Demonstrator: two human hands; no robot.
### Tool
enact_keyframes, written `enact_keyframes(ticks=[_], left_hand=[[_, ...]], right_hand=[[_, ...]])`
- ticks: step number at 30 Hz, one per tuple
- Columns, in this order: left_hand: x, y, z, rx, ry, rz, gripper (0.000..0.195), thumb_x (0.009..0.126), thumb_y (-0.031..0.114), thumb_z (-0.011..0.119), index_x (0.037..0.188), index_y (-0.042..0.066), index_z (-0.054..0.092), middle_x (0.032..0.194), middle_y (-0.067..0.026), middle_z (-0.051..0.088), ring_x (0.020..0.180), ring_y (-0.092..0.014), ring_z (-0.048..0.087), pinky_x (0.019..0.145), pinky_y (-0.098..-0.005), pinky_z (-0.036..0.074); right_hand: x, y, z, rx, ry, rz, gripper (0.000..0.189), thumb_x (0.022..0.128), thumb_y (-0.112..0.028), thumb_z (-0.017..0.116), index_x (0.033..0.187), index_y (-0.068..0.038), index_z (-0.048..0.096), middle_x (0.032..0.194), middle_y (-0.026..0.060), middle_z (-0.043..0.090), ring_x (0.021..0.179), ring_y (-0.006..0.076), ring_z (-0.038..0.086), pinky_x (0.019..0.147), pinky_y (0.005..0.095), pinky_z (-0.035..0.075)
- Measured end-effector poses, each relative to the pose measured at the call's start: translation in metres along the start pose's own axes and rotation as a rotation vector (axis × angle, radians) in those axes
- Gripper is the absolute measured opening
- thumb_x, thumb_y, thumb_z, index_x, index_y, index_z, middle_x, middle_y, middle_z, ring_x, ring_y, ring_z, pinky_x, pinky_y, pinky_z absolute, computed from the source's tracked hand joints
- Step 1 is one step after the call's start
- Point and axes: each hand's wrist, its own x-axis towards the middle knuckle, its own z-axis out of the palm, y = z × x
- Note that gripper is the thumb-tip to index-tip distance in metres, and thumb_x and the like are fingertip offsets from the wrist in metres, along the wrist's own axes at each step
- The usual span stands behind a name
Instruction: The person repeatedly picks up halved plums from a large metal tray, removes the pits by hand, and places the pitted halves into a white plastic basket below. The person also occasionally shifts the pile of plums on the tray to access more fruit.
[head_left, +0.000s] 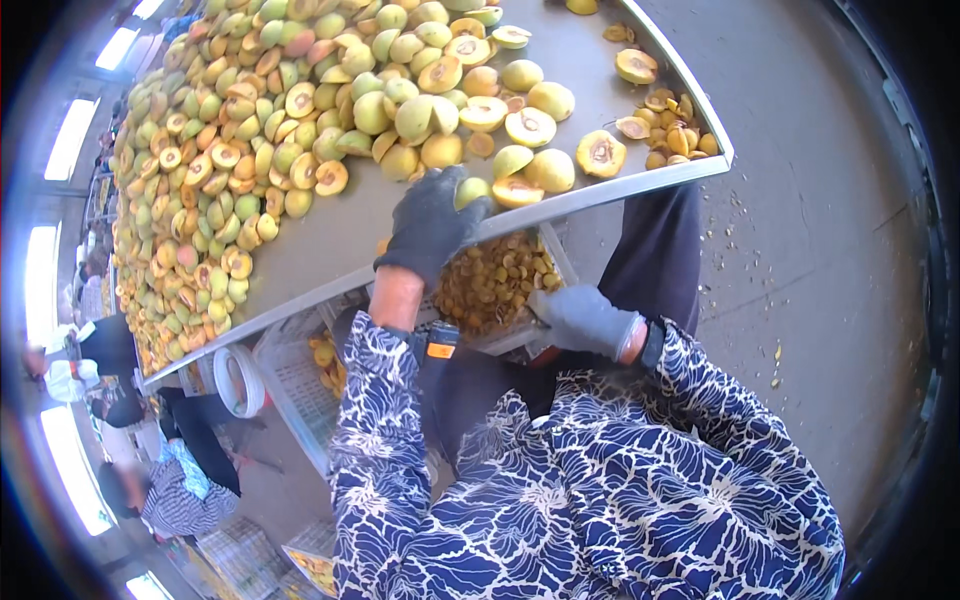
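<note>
My left hand (439, 221), in a dark grey glove, reaches over the near rim of a metal-edged table (330, 244). Its thumb and fingers close around a green-yellow stone fruit (471, 192). Beside that lie halved, yellow-fleshed fruits (517, 191), like peaches or apricots. My right hand (589, 319), in a lighter grey glove, is lower down, at the edge of a crate (555, 255). In the crate are many brownish-yellow pits or trimmings (491, 281). The right fingers are curled and partly hidden, so I cannot tell whether they hold anything.
A large heap of halved fruit (225, 150) spreads over the table. Pits and scraps (679, 135) sit in its right corner. Below stand a plastic crate (300, 382) and a white bucket (240, 381). Co-workers (187, 487) sit at the left. Bits litter the floor (810, 300).
</note>
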Motion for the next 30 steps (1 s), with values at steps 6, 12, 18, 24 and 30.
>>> enact_keyframes(ticks=[6, 12, 18, 24, 30], left_hand=[[0.012, 0.004, -0.007, 0.169, -0.108, 0.085, 0.062, 0.085, 0.038, 0.073, 0.141, 0.019, 0.055, 0.134, -0.0229, 0.057, 0.126, -0.041, 0.054, 0.104, -0.0482, 0.046], [0.013, -0.005, -0.009, -0.348, 0.035, -0.04, 0.056, 0.086, 0.033, 0.072, 0.13, 0.001, 0.061, 0.122, -0.0206, 0.064, 0.11, -0.034, 0.065, 0.092, -0.045, 0.053], [-0.045, 0.029, -0.029, -1.221, 0.198, -0.078, 0.056, 0.107, 0.044, 0.041, 0.134, -0.003, 0.052, 0.128, -0.015, 0.062, 0.108, -0.026, 0.066, 0.092, -0.0402, 0.056], [-0.078, 0.071, -0.036, -1.332, 0.413, -0.142, 0.065, 0.108, 0.051, 0.028, 0.139, -0.002, 0.047, 0.138, -0.0172, 0.055, 0.118, -0.028, 0.062, 0.102, -0.0389, 0.049], [-0.099, 0.101, -0.053, -1.216, 0.519, -0.178, 0.061, 0.109, 0.046, 0.031, 0.132, -0.005, 0.055, 0.135, -0.0159, 0.058, 0.123, -0.025, 0.056, 0.108, -0.0388, 0.044]], right_hand=[[0.006, -0.008, -0.005, 0.077, -0.041, 0.08, 0.027, 0.084, -0.024, 0.066, 0.099, -0.004, 0.059, 0.075, 0.0198, 0.069, 0.074, 0.0397, 0.07, 0.068, 0.0493, 0.054], [-0.001, -0.016, -0.03, 0.244, 0.025, 0.111, 0.025, 0.088, -0.025, 0.065, 0.1, -0.005, 0.058, 0.078, 0.0203, 0.068, 0.076, 0.0404, 0.069, 0.07, 0.0508, 0.053], [0.0, -0.048, -0.069, 0.493, 0.408, 0.047, 0.029, 0.087, -0.025, 0.07, 0.103, -0.007, 0.054, 0.075, 0.0203, 0.066, 0.072, 0.0414, 0.067, 0.064, 0.0496, 0.052], [0.008, -0.087, -0.088, 0.34, 0.523, -0.025, 0.033, 0.085, -0.021, 0.073, 0.108, -0.006, 0.054, 0.076, 0.0181, 0.066, 0.071, 0.04, 0.067, 0.062, 0.047, 0.053], [0.009, -0.1, -0.081, 0.216, 0.582, -0.088, 0.038, 0.083, -0.027, 0.076, 0.104, -0.006, 0.052, 0.074, 0.0165, 0.066, 0.069, 0.038, 0.068, 0.059, 0.0464, 0.054]])
